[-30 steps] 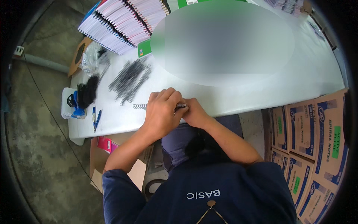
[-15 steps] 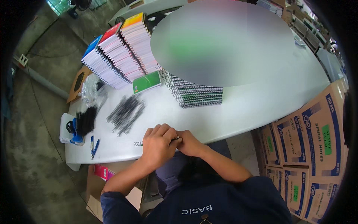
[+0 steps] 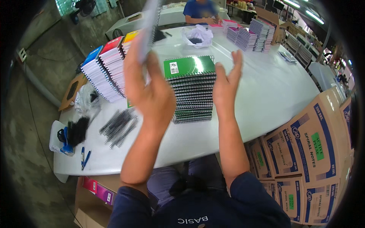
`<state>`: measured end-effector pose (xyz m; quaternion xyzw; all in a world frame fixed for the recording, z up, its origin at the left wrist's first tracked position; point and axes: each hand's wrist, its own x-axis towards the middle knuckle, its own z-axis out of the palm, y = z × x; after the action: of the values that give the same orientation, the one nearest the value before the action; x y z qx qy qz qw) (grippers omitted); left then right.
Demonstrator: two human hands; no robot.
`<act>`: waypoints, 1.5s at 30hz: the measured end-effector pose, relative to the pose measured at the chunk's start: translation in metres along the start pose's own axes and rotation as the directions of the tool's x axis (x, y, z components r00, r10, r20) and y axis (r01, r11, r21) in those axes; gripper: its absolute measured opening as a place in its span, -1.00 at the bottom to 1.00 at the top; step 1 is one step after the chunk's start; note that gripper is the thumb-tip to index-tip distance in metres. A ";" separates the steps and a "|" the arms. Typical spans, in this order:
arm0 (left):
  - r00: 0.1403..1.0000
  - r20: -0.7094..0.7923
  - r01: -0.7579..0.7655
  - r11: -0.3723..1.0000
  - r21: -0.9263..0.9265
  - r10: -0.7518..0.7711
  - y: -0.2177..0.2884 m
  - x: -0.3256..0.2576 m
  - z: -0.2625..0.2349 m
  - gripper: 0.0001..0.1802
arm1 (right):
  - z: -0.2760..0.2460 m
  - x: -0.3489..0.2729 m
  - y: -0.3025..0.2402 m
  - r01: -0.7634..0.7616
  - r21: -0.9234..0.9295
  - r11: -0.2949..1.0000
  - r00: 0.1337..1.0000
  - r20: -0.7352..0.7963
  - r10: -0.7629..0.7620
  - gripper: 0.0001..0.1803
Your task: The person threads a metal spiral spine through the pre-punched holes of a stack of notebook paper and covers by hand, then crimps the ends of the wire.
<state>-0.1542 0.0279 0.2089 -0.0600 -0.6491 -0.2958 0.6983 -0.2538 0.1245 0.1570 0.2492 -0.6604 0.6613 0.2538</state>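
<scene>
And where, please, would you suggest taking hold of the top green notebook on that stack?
Probably the right edge, coming from the right side: the green notebook lies cover up atop the stack, and its spiral coil lines the near edge.

Over the white surface (image 3: 266, 102), the left grip (image 3: 151, 86) holds a notebook (image 3: 150, 28), the right grip (image 3: 227, 81) spread beside stacked green notebooks (image 3: 194, 91).

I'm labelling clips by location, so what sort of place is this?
Probably a notebook-binding workshop, though I can't be certain: a stack of green spiral notebooks and a pile of loose dark coils share the white table, with stacked cardboard boxes to the right.
</scene>
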 end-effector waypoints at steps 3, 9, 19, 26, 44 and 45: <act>0.826 0.564 -0.279 0.878 0.390 0.012 -0.039 -0.007 0.013 -0.68 | 0.005 -0.003 0.028 -0.225 0.143 0.964 0.969 0.137 0.206 -0.31; 0.937 0.310 0.010 0.901 0.433 -0.159 -0.064 -0.027 0.000 -0.67 | 0.009 -0.005 0.022 -0.161 0.197 0.967 0.985 0.091 0.145 -0.45; 0.888 0.016 0.449 0.875 0.182 -0.459 -0.074 -0.048 0.001 -0.74 | 0.013 -0.013 0.024 -0.077 0.134 0.988 0.985 -0.141 0.097 -0.68; 0.725 0.372 0.205 0.697 0.687 -0.580 -0.183 -0.058 -0.096 -0.73 | -0.013 -0.053 0.018 0.279 0.032 0.960 0.939 -0.217 -0.266 -0.62; 0.601 0.728 -0.154 0.846 0.511 -0.330 -0.012 -0.163 -0.178 -0.55 | 0.032 -0.164 0.050 -0.966 0.167 0.197 0.219 0.934 0.284 -0.49; 0.691 0.585 0.035 0.828 0.560 -0.424 -0.014 -0.166 -0.181 -0.50 | 0.033 -0.163 0.056 -0.924 0.145 0.355 0.246 0.934 0.259 -0.50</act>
<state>-0.0002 -0.0125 0.0214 0.1055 -0.9165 -0.1587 0.3518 -0.1690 0.0909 0.0069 0.2795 -0.4283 0.7051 -0.4912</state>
